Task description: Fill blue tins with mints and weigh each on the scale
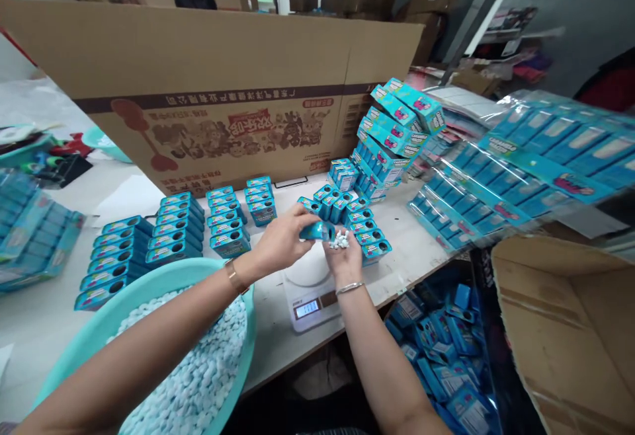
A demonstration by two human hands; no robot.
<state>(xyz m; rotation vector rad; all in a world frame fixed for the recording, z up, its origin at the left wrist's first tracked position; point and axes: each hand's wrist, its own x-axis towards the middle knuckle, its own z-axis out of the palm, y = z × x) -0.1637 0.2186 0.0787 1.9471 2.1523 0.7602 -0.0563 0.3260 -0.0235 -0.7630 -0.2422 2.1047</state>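
Observation:
My left hand [280,240] grips a small blue candy box [317,231], tilted sideways with one end at my right palm. My right hand [344,263] is cupped palm up and holds a little heap of small white candies [340,240]. Below both hands is a white digital scale [317,319] with a lit display; its digits are hard to read. To the left, under my left forearm, a turquoise basin [251,329] is full of pale candies [198,369]. Just beyond my right hand stand several blue boxes [374,248] with dark round holes on top.
Rows of similar boxes [176,233] stand behind the basin. A large cardboard panel [238,51] walls off the back. Stacked display packs [397,124] and plastic-wrapped trays [516,164] rise at right. Below the table edge are a bin of blue boxes [446,342] and an open carton [570,316].

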